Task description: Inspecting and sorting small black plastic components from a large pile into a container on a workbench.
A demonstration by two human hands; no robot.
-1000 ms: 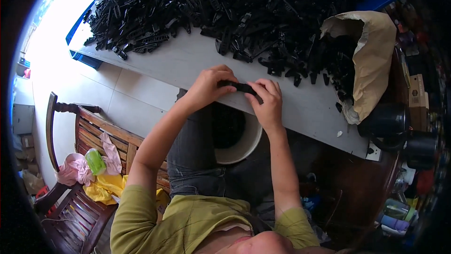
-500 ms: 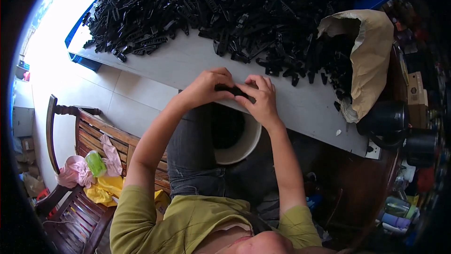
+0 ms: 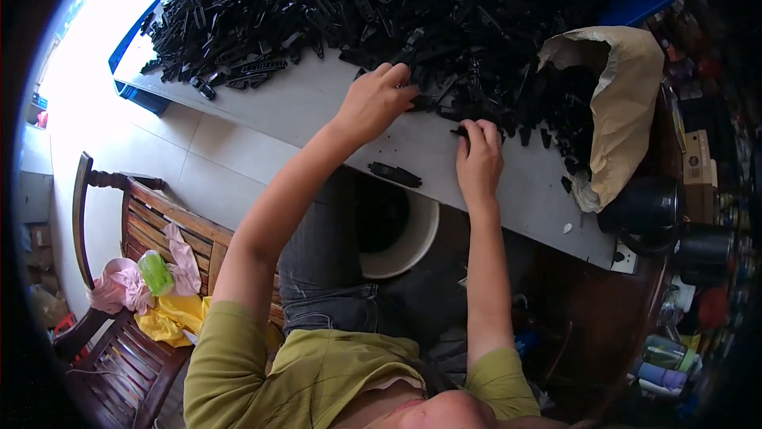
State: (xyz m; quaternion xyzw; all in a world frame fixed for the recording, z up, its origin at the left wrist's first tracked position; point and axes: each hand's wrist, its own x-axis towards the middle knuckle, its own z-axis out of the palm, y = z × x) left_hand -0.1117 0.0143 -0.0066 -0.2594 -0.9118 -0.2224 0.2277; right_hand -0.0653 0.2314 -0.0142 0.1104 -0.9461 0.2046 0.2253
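Note:
A large heap of black plastic parts (image 3: 262,24) covers the far side of the grey table (image 3: 317,115). At the heap's near edge my left hand (image 3: 382,100) is closed with its fingertips on a black part, partly hidden among the others. To its right, my right hand (image 3: 480,155) has its fingers curled down round a small black part (image 3: 459,132) that shows beside the fingertips. One long black part (image 3: 395,174) lies alone by the table's near edge, apart from both hands.
A torn brown paper bag (image 3: 631,123) holding black parts lies open at the right. Below the table edge stands a pale bucket (image 3: 427,242) with dark contents. A wooden bench (image 3: 147,334) with pink and yellow cloths is at the left. Dark pots (image 3: 644,203) stand right of the table.
My hands have parted from over the table edge. Both reached farther forward, the left to the heap and the right toward it. The long black part now lies on the table where they were.

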